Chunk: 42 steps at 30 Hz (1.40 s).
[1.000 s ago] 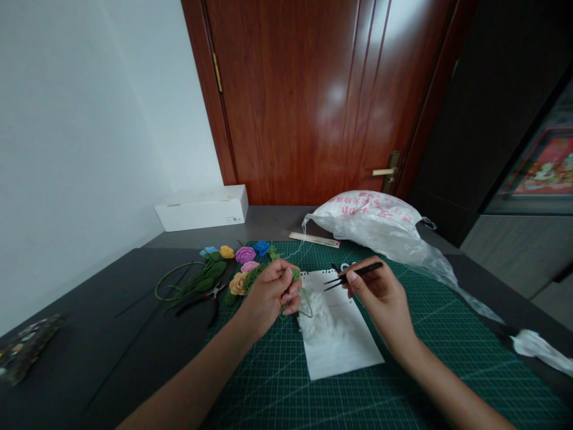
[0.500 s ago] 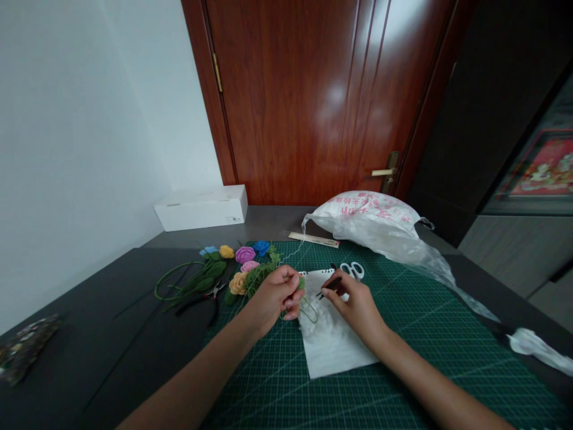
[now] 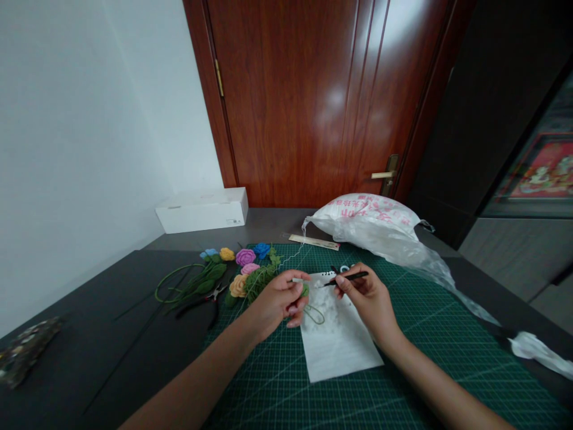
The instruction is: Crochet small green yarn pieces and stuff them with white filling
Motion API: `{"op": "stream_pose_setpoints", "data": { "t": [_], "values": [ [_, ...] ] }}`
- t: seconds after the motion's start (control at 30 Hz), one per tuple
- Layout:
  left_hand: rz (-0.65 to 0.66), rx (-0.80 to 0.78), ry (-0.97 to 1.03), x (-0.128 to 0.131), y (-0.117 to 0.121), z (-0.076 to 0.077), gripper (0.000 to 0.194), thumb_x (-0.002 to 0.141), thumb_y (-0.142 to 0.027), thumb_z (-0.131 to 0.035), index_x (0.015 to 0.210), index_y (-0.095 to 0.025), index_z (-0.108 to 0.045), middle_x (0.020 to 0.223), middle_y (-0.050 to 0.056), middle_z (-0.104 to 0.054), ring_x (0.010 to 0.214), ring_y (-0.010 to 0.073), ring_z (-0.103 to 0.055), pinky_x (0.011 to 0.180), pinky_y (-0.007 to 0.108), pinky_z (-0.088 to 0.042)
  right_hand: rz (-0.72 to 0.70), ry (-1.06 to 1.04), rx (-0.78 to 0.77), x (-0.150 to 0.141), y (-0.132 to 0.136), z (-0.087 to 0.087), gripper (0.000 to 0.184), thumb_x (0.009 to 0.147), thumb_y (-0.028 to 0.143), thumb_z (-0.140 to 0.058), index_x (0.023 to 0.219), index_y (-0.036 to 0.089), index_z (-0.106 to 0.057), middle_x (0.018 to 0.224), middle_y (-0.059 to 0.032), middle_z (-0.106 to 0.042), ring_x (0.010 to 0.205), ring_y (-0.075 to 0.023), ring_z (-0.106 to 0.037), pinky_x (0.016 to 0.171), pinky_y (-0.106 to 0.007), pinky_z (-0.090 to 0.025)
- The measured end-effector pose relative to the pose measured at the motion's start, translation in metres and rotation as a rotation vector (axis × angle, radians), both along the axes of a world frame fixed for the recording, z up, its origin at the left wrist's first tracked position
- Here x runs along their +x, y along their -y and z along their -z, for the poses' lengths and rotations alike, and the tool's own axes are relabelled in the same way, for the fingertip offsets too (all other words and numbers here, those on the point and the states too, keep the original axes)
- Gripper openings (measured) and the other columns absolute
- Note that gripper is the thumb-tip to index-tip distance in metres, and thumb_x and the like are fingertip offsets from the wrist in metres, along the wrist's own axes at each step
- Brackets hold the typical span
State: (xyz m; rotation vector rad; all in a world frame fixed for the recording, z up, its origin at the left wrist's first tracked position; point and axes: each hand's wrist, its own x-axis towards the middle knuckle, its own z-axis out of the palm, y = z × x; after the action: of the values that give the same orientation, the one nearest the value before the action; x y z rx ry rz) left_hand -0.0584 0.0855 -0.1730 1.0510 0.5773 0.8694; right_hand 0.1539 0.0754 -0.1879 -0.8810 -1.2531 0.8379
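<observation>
The left hand [image 3: 280, 304] closes snugly on a green wire loop [image 3: 314, 315] above a white paper sheet [image 3: 340, 352] while the right hand [image 3: 364, 298] firmly pinches black tweezers [image 3: 347, 278], tips steady just beside the wire

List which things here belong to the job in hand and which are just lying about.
In use: left hand holding green wire loop; right hand holding black tweezers; white fluff on paper sheet.
Lying about: crocheted flowers, pliers, plastic bag, white box.
</observation>
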Motion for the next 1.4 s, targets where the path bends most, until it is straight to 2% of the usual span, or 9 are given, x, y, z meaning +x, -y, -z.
{"op": "stream_pose_setpoints", "data": {
  "t": [0.1, 0.2, 0.53, 0.7, 0.8, 0.97, 1.13, 1.33, 1.4],
  "values": [
    [0.108, 0.007, 0.006, 0.002, 0.002, 0.0, 0.046, 0.089, -0.036, -0.074, 0.126, -0.015, -0.057, 0.063, -0.005, -0.05, 0.047, 0.0077, -0.034, 0.041, 0.018, -0.037, -0.027, -0.09, -0.014, -0.003, 0.004, -0.005, 0.03, 0.081, 0.045, -0.083, 0.079, 0.023, -0.063, 0.063, 0.0011, -0.071, 0.058, -0.0152, -0.065, 0.061, -0.028, -0.053],
    [0.186, 0.022, -0.016, 0.005, 0.003, 0.0, 0.039, 0.089, -0.04, -0.074, 0.114, -0.013, -0.061, 0.066, -0.003, -0.051, 0.047, 0.0071, -0.034, 0.039, 0.018, -0.039, -0.061, -0.163, -0.044, -0.005, 0.006, -0.005, 0.029, 0.081, 0.044, -0.083, 0.079, 0.023, -0.063, 0.063, 0.0018, -0.071, 0.058, -0.0147, -0.064, 0.064, -0.028, -0.052],
    [0.099, 0.079, -0.088, 0.007, -0.003, 0.018, 0.033, 0.087, -0.042, -0.076, 0.098, -0.016, -0.058, 0.062, -0.004, -0.051, 0.045, 0.0068, -0.038, 0.038, 0.019, -0.045, -0.075, -0.359, -0.102, -0.004, 0.006, -0.009, 0.034, 0.076, 0.045, -0.087, 0.077, 0.023, -0.06, 0.062, 0.0048, -0.062, 0.062, -0.0141, -0.062, 0.064, -0.027, -0.052],
    [0.061, 0.097, -0.046, -0.002, 0.001, -0.006, 0.055, 0.093, -0.034, -0.071, 0.141, -0.02, -0.049, 0.065, -0.005, -0.052, 0.047, 0.0078, -0.036, 0.039, 0.018, -0.044, -0.079, -0.369, -0.139, -0.002, 0.005, -0.009, 0.035, 0.074, 0.044, -0.088, 0.076, 0.023, -0.06, 0.062, 0.0041, -0.064, 0.062, -0.0143, -0.062, 0.064, -0.027, -0.052],
    [0.229, 0.058, -0.012, -0.004, 0.008, -0.018, 0.066, 0.095, -0.033, -0.068, 0.154, -0.025, -0.039, 0.067, -0.003, -0.054, 0.047, 0.0081, -0.038, 0.04, 0.017, -0.041, -0.111, -0.334, -0.149, -0.006, 0.008, -0.01, 0.034, 0.075, 0.045, -0.087, 0.076, 0.023, -0.061, 0.062, 0.0036, -0.066, 0.061, -0.014, -0.062, 0.064, -0.027, -0.052],
    [0.327, 0.021, -0.012, 0.007, 0.014, -0.005, 0.034, 0.089, -0.039, -0.074, 0.113, -0.016, -0.064, 0.065, -0.003, -0.051, 0.046, 0.0066, -0.038, 0.038, 0.017, -0.042, -0.178, -0.307, -0.123, -0.012, 0.014, -0.013, 0.032, 0.08, 0.046, -0.083, 0.076, 0.023, -0.061, 0.061, 0.0043, -0.063, 0.059, -0.0139, -0.059, 0.064, -0.028, -0.051],
    [0.233, 0.064, -0.134, 0.009, 0.004, 0.013, 0.035, 0.086, -0.044, -0.077, 0.097, -0.015, -0.061, 0.062, -0.003, -0.054, 0.042, 0.0059, -0.04, 0.035, 0.016, -0.039, -0.151, -0.438, -0.122, -0.002, 0.011, -0.017, 0.031, 0.081, 0.041, -0.083, 0.075, 0.023, -0.059, 0.066, 0.0036, -0.064, 0.062, -0.0124, -0.057, 0.062, -0.025, -0.049],
    [0.096, 0.092, -0.061, 0.001, 0.004, -0.005, 0.063, 0.094, -0.031, -0.068, 0.148, -0.026, -0.035, 0.066, -0.004, -0.059, 0.044, 0.0086, -0.041, 0.038, 0.017, -0.042, -0.119, -0.346, -0.063, 0.002, 0.012, -0.021, 0.027, 0.08, 0.041, -0.084, 0.079, 0.024, -0.063, 0.066, 0.0033, -0.067, 0.061, -0.0134, -0.061, 0.064, -0.027, -0.051],
    [0.092, 0.153, 0.025, -0.001, 0.007, -0.015, 0.055, 0.097, -0.031, -0.064, 0.145, -0.028, -0.038, 0.068, -0.003, -0.06, 0.044, 0.0087, -0.042, 0.038, 0.017, -0.038, -0.125, -0.31, -0.06, -0.002, 0.015, -0.02, 0.026, 0.082, 0.041, -0.083, 0.08, 0.023, -0.064, 0.063, 0.0037, -0.066, 0.061, -0.0133, -0.062, 0.065, -0.027, -0.051]
  ]
}}
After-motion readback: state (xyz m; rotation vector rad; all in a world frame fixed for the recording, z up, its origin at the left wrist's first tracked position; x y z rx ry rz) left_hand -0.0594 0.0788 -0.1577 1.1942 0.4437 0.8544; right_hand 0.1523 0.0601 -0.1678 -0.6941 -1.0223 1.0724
